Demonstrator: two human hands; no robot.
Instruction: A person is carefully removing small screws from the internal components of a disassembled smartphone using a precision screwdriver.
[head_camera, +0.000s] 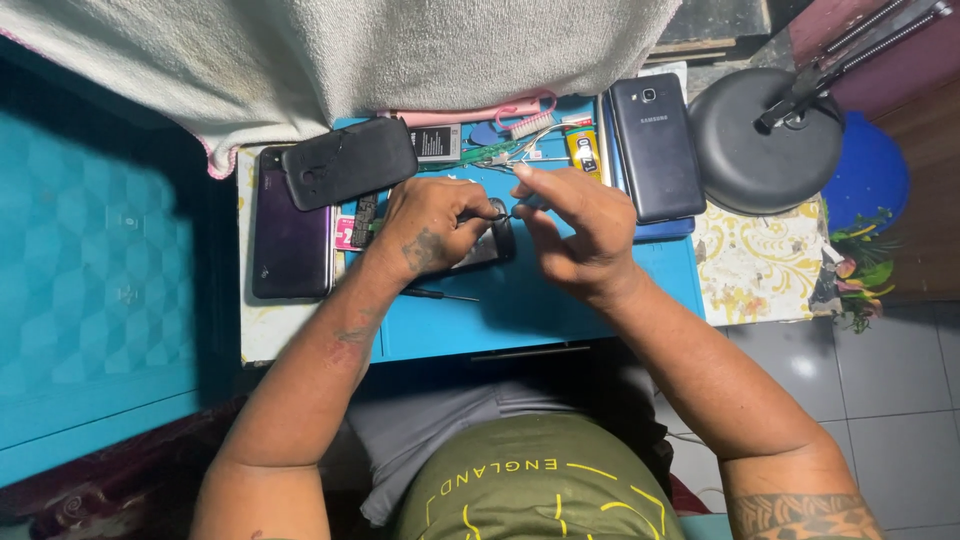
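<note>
My left hand (432, 225) rests on a small dark phone (490, 248) lying on a blue work mat (520, 300), fingers curled around its upper end. My right hand (578, 225) sits just to the right, thumb and forefinger pinched on a thin dark tool (507, 214) whose tip meets the phone's top edge. Much of the phone is hidden under my left hand.
A purple phone (288, 235) and a black back cover (350, 160) lie at the left. A grey phone (656, 145) lies at the right beside a round black lamp base (765, 140). A small screwdriver (440, 294), a battery (435, 143) and brushes sit on the mat. A towel (330, 50) hangs above.
</note>
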